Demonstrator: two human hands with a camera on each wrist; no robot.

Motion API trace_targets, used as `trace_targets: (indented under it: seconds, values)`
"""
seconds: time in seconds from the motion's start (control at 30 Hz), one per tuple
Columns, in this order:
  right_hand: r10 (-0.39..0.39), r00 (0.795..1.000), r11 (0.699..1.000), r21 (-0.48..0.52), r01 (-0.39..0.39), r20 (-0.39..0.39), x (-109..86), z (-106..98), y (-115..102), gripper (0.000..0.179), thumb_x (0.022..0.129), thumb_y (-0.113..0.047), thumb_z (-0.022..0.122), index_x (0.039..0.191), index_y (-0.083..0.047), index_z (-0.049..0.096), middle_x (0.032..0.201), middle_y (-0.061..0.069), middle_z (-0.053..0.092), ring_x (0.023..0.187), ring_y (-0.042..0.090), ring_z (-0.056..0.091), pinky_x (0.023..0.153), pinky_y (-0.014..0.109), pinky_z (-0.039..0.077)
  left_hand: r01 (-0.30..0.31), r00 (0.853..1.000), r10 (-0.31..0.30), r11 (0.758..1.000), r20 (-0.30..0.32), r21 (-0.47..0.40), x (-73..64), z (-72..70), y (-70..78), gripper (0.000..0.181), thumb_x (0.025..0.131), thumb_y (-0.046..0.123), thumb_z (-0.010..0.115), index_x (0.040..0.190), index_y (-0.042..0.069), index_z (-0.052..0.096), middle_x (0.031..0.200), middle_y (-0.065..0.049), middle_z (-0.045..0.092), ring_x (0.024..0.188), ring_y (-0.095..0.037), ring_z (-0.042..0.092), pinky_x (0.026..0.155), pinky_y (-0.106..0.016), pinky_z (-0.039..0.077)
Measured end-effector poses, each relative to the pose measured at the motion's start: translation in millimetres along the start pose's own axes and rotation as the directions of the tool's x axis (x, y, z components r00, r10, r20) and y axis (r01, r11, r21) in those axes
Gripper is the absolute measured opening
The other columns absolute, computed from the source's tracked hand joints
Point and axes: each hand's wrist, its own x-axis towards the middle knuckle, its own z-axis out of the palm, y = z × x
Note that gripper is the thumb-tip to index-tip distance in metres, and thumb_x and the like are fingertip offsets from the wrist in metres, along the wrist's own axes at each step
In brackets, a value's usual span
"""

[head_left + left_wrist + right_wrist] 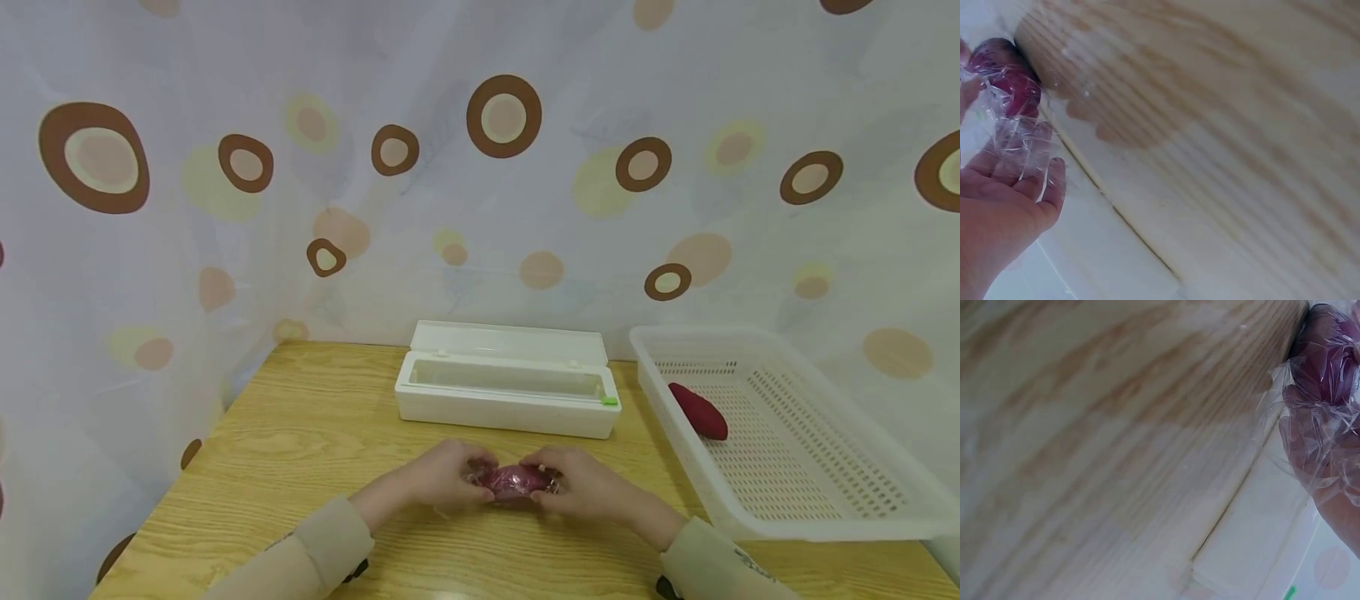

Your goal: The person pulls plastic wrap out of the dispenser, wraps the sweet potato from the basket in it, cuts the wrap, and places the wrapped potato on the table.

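A purple-red sweet potato (516,481) wrapped in clear plastic film sits between both hands, low over the table in front of the white box. My left hand (446,477) holds its left end, thumb on the near side and fingers on the far side. At the right end my right hand (581,485) grips it in the same way. Loose crinkled film (1019,147) bunches over the left fingers in the left wrist view. In the right wrist view, more film (1325,434) spreads from the sweet potato's end across the right fingers.
Behind the hands stands a long white film dispenser box (506,414), its lid raised, with a green slider (610,401) at its right end. A white perforated basket (795,450) at the right holds another red sweet potato (699,412). A patterned curtain (480,208) borders the wooden table (315,400).
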Motion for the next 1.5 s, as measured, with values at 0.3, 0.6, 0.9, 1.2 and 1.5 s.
trace_targets:
  seconds: [0.3, 0.6, 0.9, 1.2, 1.5]
  values:
    - [0.019, 1.0, 0.999, 0.027, -0.02, 0.024, 0.3, -1.5, 0.5, 0.042, 0.089, -0.03, 0.064, 0.122, -0.006, 0.059, 0.109, 0.0, 0.064, 0.094, 0.006, 0.057, 0.08, 0.026, 0.05, -0.022, 0.997, 0.027, 0.997, -0.074, 0.076, 15.9, 7.3, 16.5, 0.048, 0.084, 0.052, 0.064, 0.112, 0.014, 0.066, 0.097, 0.009, 0.067, 0.085, -0.001, 0.058, 0.076, -0.02, 0.048]
    - [0.013, 1.0, 1.0, -0.023, -0.012, 0.013, 1.8, -0.1, 1.1, 0.042, 0.088, -0.029, 0.064, 0.122, -0.006, 0.06, 0.114, 0.002, 0.065, 0.099, 0.011, 0.059, 0.086, 0.03, 0.05, 0.003, 0.996, 0.007, 0.993, -0.085, 0.118, 18.0, 13.8, 18.0, 0.045, 0.077, 0.048, 0.073, 0.109, 0.017, 0.066, 0.099, 0.008, 0.067, 0.086, -0.002, 0.057, 0.076, -0.02, 0.046]
    - [0.03, 1.0, 0.999, -0.016, -0.03, 0.004, 4.5, -0.1, -2.0, 0.045, 0.092, -0.041, 0.058, 0.12, -0.007, 0.062, 0.107, 0.0, 0.066, 0.091, 0.007, 0.058, 0.079, 0.027, 0.05, -0.008, 0.997, 0.016, 0.994, -0.076, 0.105, 17.3, 16.2, 15.2, 0.048, 0.076, 0.044, 0.076, 0.113, 0.017, 0.065, 0.106, 0.007, 0.067, 0.093, -0.003, 0.058, 0.083, -0.022, 0.046]
    - [0.052, 0.999, 0.999, -0.003, -0.052, 0.011, 9.4, 0.6, -1.6, 0.052, 0.086, -0.05, 0.062, 0.114, -0.007, 0.065, 0.1, 0.0, 0.067, 0.085, 0.006, 0.058, 0.072, 0.024, 0.049, -0.029, 0.997, 0.033, 0.997, -0.067, 0.065, 16.2, 14.6, 13.1, 0.052, 0.072, 0.043, 0.078, 0.115, 0.015, 0.065, 0.102, 0.007, 0.067, 0.088, -0.001, 0.057, 0.078, -0.019, 0.046]
    - [0.029, 1.0, 0.998, -0.058, -0.029, 0.001, 8.2, 2.0, -3.1, 0.051, 0.086, -0.047, 0.062, 0.115, -0.006, 0.065, 0.106, 0.005, 0.068, 0.093, 0.015, 0.062, 0.08, 0.032, 0.051, 0.059, 0.998, -0.058, 0.995, -0.026, 0.076, -2.8, 0.1, 1.9, 0.063, 0.071, 0.038, 0.08, 0.123, 0.009, 0.06, 0.111, 0.0, 0.065, 0.097, -0.011, 0.059, 0.087, -0.029, 0.047]
